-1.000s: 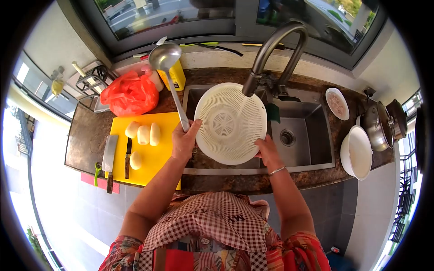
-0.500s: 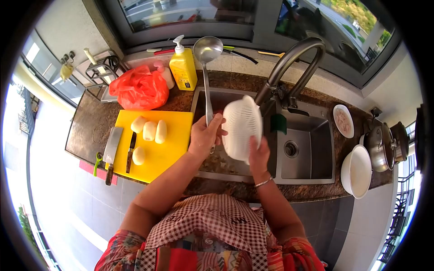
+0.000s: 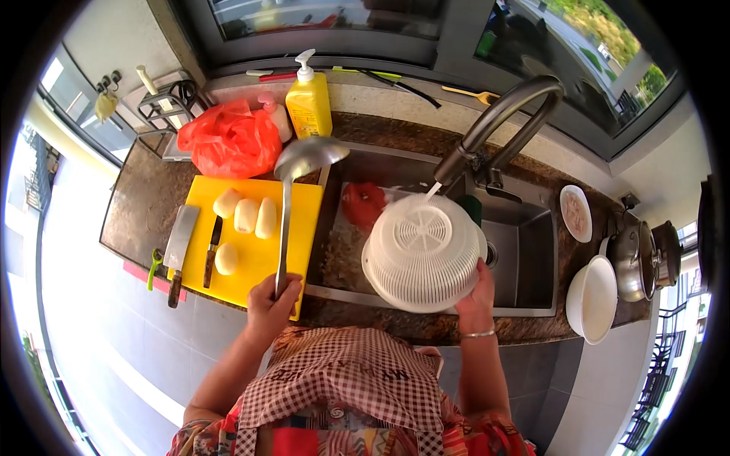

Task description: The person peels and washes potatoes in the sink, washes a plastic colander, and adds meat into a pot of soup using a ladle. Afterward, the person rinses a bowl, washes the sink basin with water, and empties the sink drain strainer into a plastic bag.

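My left hand (image 3: 274, 305) is closed around the handle of a metal ladle (image 3: 286, 220), held upright over the right edge of the yellow cutting board (image 3: 291, 262). The ladle's bowl is raised toward the yellow pump bottle. In my right hand (image 3: 477, 295) is a white colander (image 3: 423, 254), gripped by its rim and turned bottom up above the left sink basin. Water from the faucet (image 3: 498, 125) runs onto the colander's base. Behind the colander, a red thing (image 3: 363, 204) lies in the sink (image 3: 328, 182), partly hidden.
Several peeled potatoes (image 3: 245, 216), a small knife (image 3: 212, 251) and a cleaver (image 3: 181, 243) rest on the board. A red plastic bag (image 3: 232, 140) and pump bottle (image 3: 309, 106) stand behind it. Right of the sink are a white bowl (image 3: 591, 300), a dish of meat (image 3: 576, 213) and pots (image 3: 637, 254).
My left hand has moved left and down with the ladle, away from the colander. The colander has turned bottom up and shifted right, and water now pours on it.
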Motion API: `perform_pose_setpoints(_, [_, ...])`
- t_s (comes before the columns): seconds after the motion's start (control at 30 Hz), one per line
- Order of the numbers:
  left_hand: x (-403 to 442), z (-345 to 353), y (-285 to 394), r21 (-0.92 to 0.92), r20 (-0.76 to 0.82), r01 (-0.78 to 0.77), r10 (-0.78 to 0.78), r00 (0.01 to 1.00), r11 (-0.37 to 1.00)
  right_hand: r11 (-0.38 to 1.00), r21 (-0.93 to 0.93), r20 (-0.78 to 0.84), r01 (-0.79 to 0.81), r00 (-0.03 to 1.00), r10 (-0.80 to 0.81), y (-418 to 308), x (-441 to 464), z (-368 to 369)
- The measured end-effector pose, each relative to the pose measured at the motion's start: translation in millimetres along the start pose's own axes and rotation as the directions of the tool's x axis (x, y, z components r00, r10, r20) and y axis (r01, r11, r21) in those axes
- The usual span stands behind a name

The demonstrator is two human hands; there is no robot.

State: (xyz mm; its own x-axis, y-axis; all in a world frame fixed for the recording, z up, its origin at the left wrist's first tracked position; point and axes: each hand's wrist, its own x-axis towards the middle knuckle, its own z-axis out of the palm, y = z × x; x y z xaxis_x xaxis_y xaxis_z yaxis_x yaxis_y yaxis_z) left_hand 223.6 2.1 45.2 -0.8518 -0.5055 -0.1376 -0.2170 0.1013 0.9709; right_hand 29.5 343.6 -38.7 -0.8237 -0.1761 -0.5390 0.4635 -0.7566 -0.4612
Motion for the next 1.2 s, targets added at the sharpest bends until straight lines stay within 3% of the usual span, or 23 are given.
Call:
perform_pose_setpoints(0.17, [-23,-19,-19,0.043,-0.053,0.043,-0.04,0.998,0.998,0.998,-0.05,0.023,-0.038,0.999,0.039,-9,-8,-8])
perform_pose_setpoints(0.3, [-26,-22,-27,-0.077,-0.067,0.066,-0.071,0.995,0.995,0.993,-0.099,0.012,-0.071,0.997,0.073,3,48,16])
perform_pose_setpoints(0.4, [-27,-20,-21,-0.108,-0.089,0.125,-0.135,0.987,0.986,0.986,-0.134,0.05,-0.097,0.993,0.104,13,107,42])
perform_pose_setpoints(0.5, [-30,-19,-17,-0.089,-0.081,0.087,-0.094,0.992,0.992,0.988,-0.148,0.061,-0.041,0.997,0.051,20,136,70])
perform_pose_setpoints(0.63, [-37,-24,-25,-0.027,-0.08,0.097,-0.099,0.992,0.995,0.999,0.027,-0.036,-0.021,0.999,0.022,24,144,74])
perform_pose_setpoints(0.9, [-33,-26,-32,0.025,-0.076,0.127,-0.125,0.989,0.992,0.892,0.44,-0.012,-0.105,0.992,0.123,53,62,24])
perform_pose_setpoints(1.07, [-18,-21,-28,0.082,-0.022,0.113,-0.111,0.994,0.99,0.872,0.482,-0.027,-0.085,0.993,0.111,76,44,-8])
perform_pose_setpoints(1.2, [17,4,-17,0.062,0.152,0.226,-0.233,0.961,0.972,0.88,0.466,-0.066,-0.087,0.989,0.133,85,37,-13])
